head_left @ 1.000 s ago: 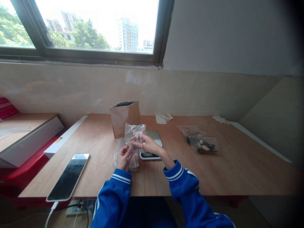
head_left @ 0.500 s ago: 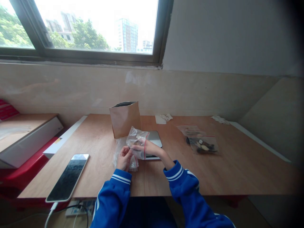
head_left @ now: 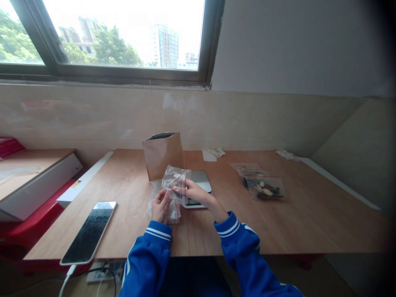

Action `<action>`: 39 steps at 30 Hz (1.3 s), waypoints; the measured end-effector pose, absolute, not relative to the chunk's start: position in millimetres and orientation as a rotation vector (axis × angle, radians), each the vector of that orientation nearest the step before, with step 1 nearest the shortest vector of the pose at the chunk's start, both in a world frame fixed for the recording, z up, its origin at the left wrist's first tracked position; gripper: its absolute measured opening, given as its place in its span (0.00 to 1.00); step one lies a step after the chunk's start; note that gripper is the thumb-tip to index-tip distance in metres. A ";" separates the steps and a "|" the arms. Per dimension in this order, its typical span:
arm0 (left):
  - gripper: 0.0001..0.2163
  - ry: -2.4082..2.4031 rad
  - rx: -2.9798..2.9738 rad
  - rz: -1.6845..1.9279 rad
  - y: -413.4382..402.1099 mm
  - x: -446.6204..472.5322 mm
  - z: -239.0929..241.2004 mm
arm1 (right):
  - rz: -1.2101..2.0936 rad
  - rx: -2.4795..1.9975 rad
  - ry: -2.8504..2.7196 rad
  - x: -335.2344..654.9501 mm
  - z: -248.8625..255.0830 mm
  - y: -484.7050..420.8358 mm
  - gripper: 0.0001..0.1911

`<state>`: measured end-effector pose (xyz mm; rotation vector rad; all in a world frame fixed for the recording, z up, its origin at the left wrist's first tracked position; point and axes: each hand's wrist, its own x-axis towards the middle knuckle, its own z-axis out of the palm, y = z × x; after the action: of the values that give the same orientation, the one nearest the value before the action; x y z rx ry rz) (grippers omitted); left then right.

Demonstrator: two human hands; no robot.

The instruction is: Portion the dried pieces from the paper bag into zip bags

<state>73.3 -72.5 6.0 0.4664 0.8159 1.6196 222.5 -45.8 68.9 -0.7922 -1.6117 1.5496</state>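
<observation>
A small clear zip bag (head_left: 175,178) with a red seal line and a few dark pieces inside is held upright over the wooden table (head_left: 309,218). My right hand (head_left: 193,192) pinches its right edge near the red strip. My left hand (head_left: 161,206) is closed on its lower left part, over more clear bags (head_left: 154,194) lying flat on the table. Just behind my right hand sits a small digital scale (head_left: 199,185). A brown paper bag (head_left: 163,154) stands open behind the zip bag. Both sleeves are blue with white stripes.
A phone (head_left: 89,231) on a cable lies at the table's front left. Filled zip bags (head_left: 265,188) rest to the right, with crumpled white scraps (head_left: 213,153) by the wall. A white box (head_left: 40,181) and red items stand at the left. A window runs above.
The zip bag tilted over to the right half a second ago and is back upright now. My hands stayed in the same place on the table.
</observation>
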 end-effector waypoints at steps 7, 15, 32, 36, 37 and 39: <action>0.10 0.843 0.301 1.669 -71.8 69.3 8.7 | 1.506 -0.810 -1.312 225.0 79.3 -46.4 0.23; 0.05 0.831 0.145 1.641 -74.0 69.4 16.0 | 1.271 -0.707 -1.200 231.3 114.7 -10.9 0.23; 0.04 0.831 0.069 1.594 -79.5 71.9 27.3 | 0.065 -0.852 -1.859 178.6 171.3 104.4 0.10; 0.03 0.801 0.071 1.597 -77.6 70.9 23.8 | -0.009 -0.818 -2.032 186.8 180.2 100.2 0.10; 0.03 0.794 0.071 1.600 -77.1 70.6 22.9 | -0.019 -0.812 -2.072 188.8 183.6 98.4 0.10; 0.04 0.785 0.066 1.603 -76.6 70.4 21.9 | -0.036 -0.803 -2.147 191.0 191.1 93.3 0.10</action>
<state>70.4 -76.6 21.9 0.0662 0.7850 1.6034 191.0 93.3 191.1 -0.8029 -2.1466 -0.0360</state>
